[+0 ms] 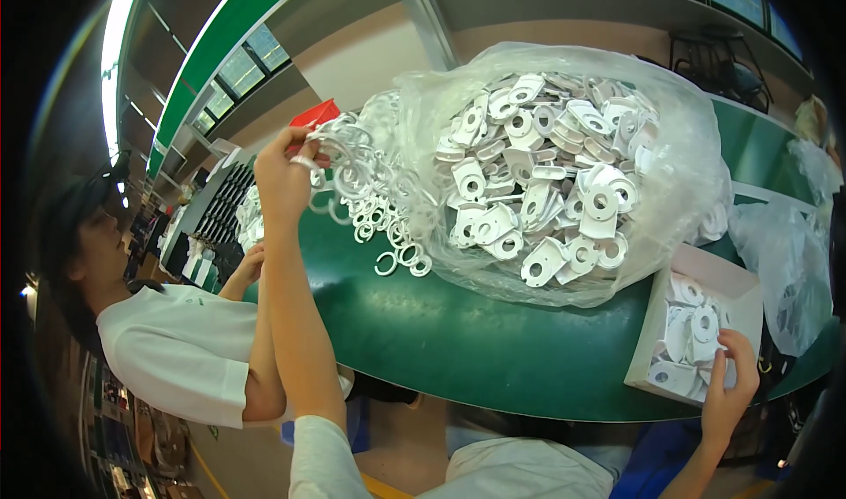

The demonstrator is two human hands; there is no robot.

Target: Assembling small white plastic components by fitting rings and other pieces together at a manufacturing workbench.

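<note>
My left hand (285, 168) is raised on the left, its fingers closed on several white open plastic rings (351, 168). Some of these rings look blurred. More white rings (388, 221) lie heaped on the green table below and beside it. My right hand (733, 377) is at the right side of a white box (650, 331). Its thumb and fingertips pinch the edge of a white plastic plate with a round hole (704, 324), over other such plates in the box.
A large clear plastic bag (692, 160) full of white holed plates stands mid-table (458, 327). A red bin (317, 114) is behind the rings. On the left sits a co-worker in a white shirt (181, 340), arm close to mine. Another clear bag (780, 261) lies far right.
</note>
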